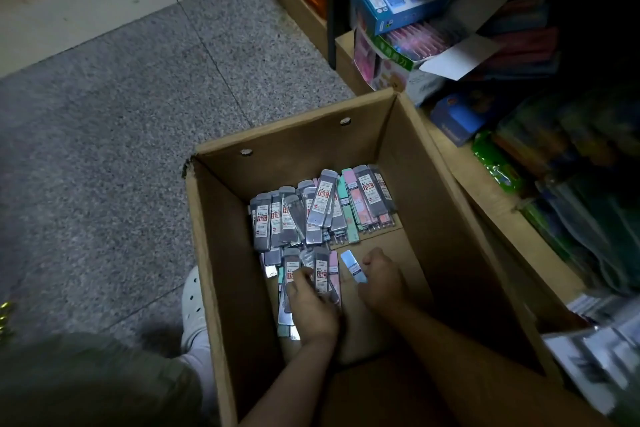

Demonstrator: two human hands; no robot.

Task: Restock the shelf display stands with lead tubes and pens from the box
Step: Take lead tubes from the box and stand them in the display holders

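Grey speckled floor fills the upper left of the frame. Inside the cardboard box (221, 253) at the centre, my left hand (313, 310) grips several grey lead tubes (321, 274), and my right hand (382, 282) pinches one pale blue tube (353, 265). Many flat, labelled tubes remain, so I judge restocking far from finished.

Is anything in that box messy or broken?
Yes. The lead tubes lie jumbled in the box, criss-crossing instead of stacked. The box's far left corner looks torn and frayed. Both hands are inside, the right hand pinching a pale blue tube.
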